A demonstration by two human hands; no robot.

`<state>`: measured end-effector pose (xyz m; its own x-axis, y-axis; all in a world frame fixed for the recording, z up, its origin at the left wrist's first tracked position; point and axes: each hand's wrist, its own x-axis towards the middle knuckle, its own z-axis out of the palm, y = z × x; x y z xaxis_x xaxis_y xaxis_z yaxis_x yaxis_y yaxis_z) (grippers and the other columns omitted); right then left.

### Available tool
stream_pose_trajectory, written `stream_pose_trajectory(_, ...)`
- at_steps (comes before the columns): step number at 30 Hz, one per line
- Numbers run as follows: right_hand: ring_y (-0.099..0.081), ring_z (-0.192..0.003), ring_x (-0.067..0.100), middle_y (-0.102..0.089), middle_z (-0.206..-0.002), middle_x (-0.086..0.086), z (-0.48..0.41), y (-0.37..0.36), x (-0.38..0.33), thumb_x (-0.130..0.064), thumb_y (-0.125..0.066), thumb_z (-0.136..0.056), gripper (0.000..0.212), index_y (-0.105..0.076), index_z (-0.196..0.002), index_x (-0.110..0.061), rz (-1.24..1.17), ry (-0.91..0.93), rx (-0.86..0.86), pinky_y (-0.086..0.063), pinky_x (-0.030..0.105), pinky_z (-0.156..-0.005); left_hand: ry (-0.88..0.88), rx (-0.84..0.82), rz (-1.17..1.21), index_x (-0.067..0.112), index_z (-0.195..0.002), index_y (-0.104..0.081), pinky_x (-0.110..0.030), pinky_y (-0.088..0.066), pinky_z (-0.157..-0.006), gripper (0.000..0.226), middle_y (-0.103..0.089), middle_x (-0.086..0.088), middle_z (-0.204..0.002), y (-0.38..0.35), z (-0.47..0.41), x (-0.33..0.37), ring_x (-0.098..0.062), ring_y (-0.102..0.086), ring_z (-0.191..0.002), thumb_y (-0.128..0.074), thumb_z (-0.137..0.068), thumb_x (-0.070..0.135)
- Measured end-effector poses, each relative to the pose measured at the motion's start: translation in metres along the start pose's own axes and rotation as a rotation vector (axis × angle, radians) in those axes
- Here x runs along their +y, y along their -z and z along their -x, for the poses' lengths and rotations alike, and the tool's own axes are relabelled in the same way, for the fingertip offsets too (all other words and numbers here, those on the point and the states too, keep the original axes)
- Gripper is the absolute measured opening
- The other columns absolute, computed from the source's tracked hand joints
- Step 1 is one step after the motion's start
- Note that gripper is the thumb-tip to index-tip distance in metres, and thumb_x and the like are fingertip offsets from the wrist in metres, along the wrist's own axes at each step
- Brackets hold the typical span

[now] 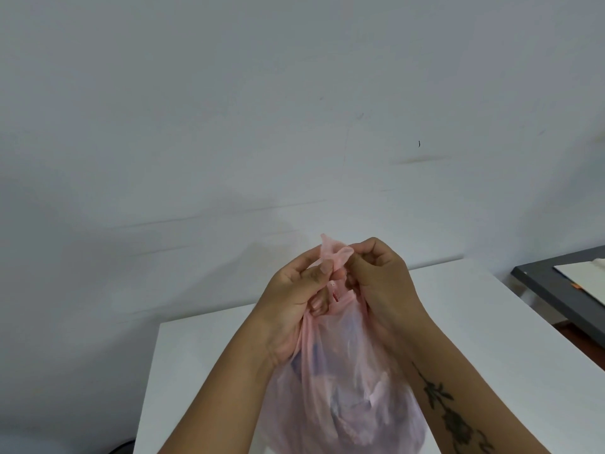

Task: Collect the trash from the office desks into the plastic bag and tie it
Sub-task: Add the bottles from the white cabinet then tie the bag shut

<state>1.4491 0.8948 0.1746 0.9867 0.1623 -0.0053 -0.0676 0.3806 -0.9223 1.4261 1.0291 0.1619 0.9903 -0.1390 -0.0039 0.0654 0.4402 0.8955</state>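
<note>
A thin pink plastic bag (347,388) hangs full over the white desk (203,348), with crumpled trash showing dimly through its film. Its gathered handles (334,253) stick up between my two hands. My left hand (294,299) grips the bag's neck and pinches one handle with thumb and fingers. My right hand (383,280) is closed on the other handle, touching the left hand at the top of the bag. The bag's bottom runs out of the frame.
A plain white wall (262,109) stands right behind the desk. A dark grey desk (556,290) with white paper (586,276) on it sits at the right edge. A reddish floor strip shows between the two desks.
</note>
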Motion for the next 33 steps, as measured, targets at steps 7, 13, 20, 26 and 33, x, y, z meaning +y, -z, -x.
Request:
stream_pose_trajectory(7,-0.063,-0.075,0.049,-0.062,-0.084,0.038,-0.004,0.007,-0.008,-0.016,-0.073,-0.084,0.022,-0.062,-0.080,0.003,0.104,-0.048,-0.114,-0.052,0.068,-0.078,0.021,0.109,0.005,0.005,-0.101,-0.071,-0.019,-0.031,-0.045,0.032,-0.061,-0.001,-0.069,-0.003,-0.006,0.001,-0.007,-0.034,-0.043,-0.064,-0.089,0.034)
stream_pose_trajectory(13,-0.066,-0.086,0.033,-0.066,-0.100,0.020,-0.001,0.016,-0.012,-0.029,-0.074,-0.077,0.041,-0.066,-0.114,-0.014,0.122,0.032,-0.159,-0.054,0.045,-0.083,0.046,0.192,-0.018,0.012,-0.085,-0.064,-0.021,-0.031,-0.045,0.017,-0.066,-0.002,-0.070,-0.007,-0.008,0.002,-0.008,-0.035,-0.042,-0.066,-0.089,0.028)
stream_pose_trajectory(20,-0.068,-0.082,0.038,-0.074,-0.085,0.010,0.003,0.008,-0.009,-0.022,-0.068,-0.090,0.017,-0.064,-0.085,-0.007,0.393,0.153,0.013,-0.055,0.051,-0.076,-0.002,0.235,-0.048,0.011,-0.085,-0.050,-0.023,-0.029,-0.045,0.031,-0.065,-0.004,-0.069,-0.009,-0.009,0.003,-0.014,-0.035,-0.045,-0.073,-0.080,0.032)
stream_pose_trajectory(26,-0.053,-0.057,0.010,-0.067,-0.079,-0.002,0.008,-0.002,-0.010,-0.018,-0.063,-0.094,0.015,-0.062,-0.083,-0.008,0.521,0.280,0.175,-0.043,0.015,-0.049,-0.230,0.405,-0.491,0.009,-0.085,-0.043,-0.024,-0.041,-0.046,0.035,-0.048,0.000,-0.056,-0.014,-0.006,-0.002,-0.010,-0.045,-0.044,-0.045,-0.103,0.039)
stream_pose_trajectory(33,-0.044,-0.049,0.005,-0.064,-0.080,-0.013,0.005,-0.001,-0.008,-0.021,-0.062,-0.094,0.016,-0.059,-0.082,-0.011,0.559,0.357,0.288,-0.038,0.010,-0.049,-0.412,0.473,-0.669,0.008,-0.080,-0.040,-0.020,-0.035,-0.051,0.038,-0.040,-0.004,-0.063,-0.014,-0.011,-0.005,-0.009,-0.037,-0.054,-0.039,-0.105,0.036)
